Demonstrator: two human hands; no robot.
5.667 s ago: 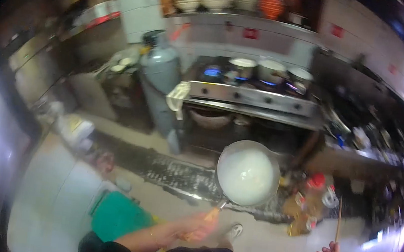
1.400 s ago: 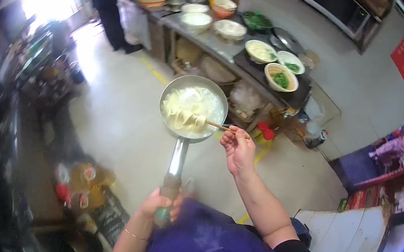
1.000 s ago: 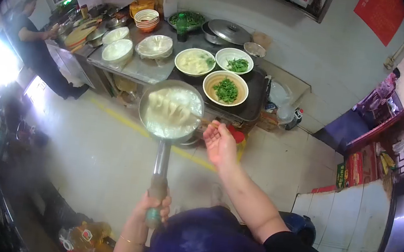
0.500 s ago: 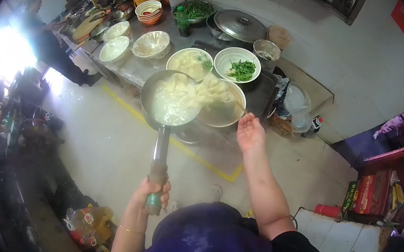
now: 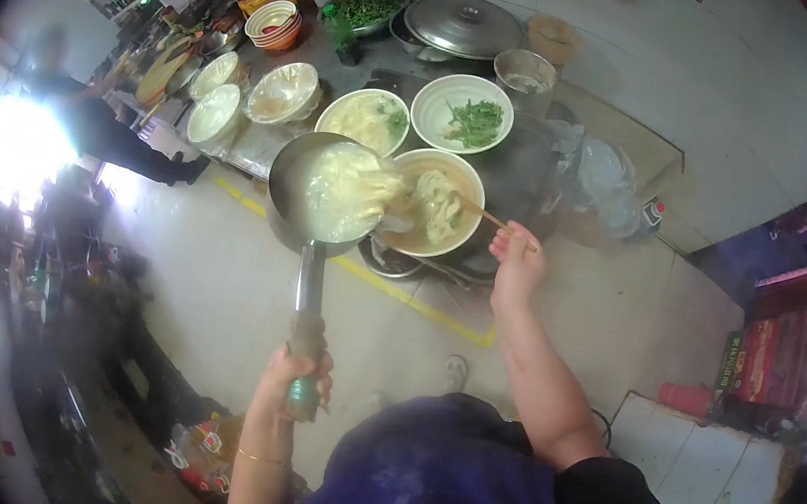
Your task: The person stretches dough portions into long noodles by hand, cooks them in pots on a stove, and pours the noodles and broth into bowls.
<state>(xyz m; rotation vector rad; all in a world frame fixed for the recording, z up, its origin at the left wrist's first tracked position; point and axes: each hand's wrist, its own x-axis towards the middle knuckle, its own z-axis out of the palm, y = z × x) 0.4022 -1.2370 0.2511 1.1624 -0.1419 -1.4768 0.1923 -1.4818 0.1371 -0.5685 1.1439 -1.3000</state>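
Note:
My left hand (image 5: 297, 378) is wrapped round the long handle of a metal pan (image 5: 283, 182), tilted to the right. Pale dumplings (image 5: 372, 183) and cloudy liquid run over its right lip into a white bowl (image 5: 472, 225). In my right hand (image 5: 520, 261) are thin wooden chopsticks (image 5: 486, 214), whose tips reach into that bowl among the dumplings. Just behind stands a second bowl (image 5: 328, 114) full of pale food with some green. A third bowl (image 5: 425, 119) beside it holds leafy greens (image 5: 475, 122).
Several plastic-lined bowls (image 5: 285, 91) and a stack of bowls (image 5: 273, 24) stand along the counter's left. At the back are a lidded pot (image 5: 464, 26), a bowl of chopped greens (image 5: 368, 6) and a metal container (image 5: 525, 81). Another person (image 5: 107, 120) stands far left.
Dumplings have slid from the pan into the front bowl, where more now lie. My right hand has shifted slightly right, its fingers closed round the chopsticks. The view has shifted a little.

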